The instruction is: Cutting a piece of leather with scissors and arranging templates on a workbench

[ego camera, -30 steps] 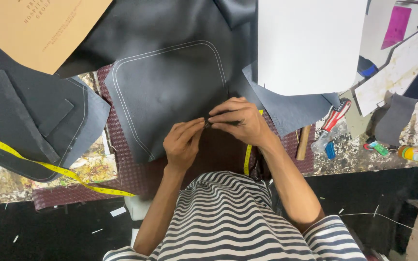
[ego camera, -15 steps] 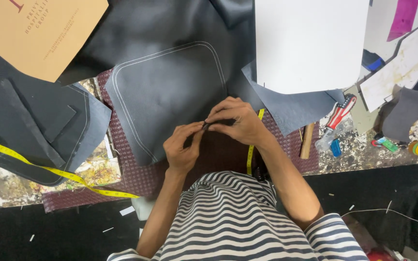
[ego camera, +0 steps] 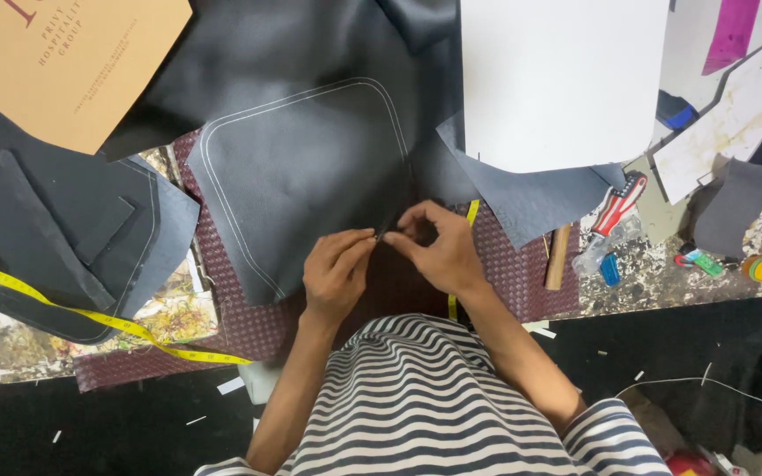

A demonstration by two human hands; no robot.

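1. Grip: left hand (ego camera: 335, 273) and right hand (ego camera: 438, 251) both pinch the near edge of the dark leather panel (ego camera: 310, 176), fingertips pressed together around 476,266; what small thing sits between them is too small to tell.
2. Change: versus a second ago, the hands sit a touch closer together, still at the same edge spot; the panel has not shifted. Reads as fine work going on at one point, not a reposition.
3. Pose: both wrists bent inward, forearms coming up from 6 o'clock, right fingers arched over the left fingertips.
4. Panel location: centre of the bench on a maroon woven mat (ego camera: 249, 326), white stitch line around its rounded outline.
5. Around: yellow tape measure (ego camera: 90, 317) at 8 o'clock, tan card (ego camera: 63, 70) at 10 o'clock, white sheet (ego camera: 557, 79) at 1 o'clock, wooden-handled tool (ego camera: 557, 257) at 3 o'clock.
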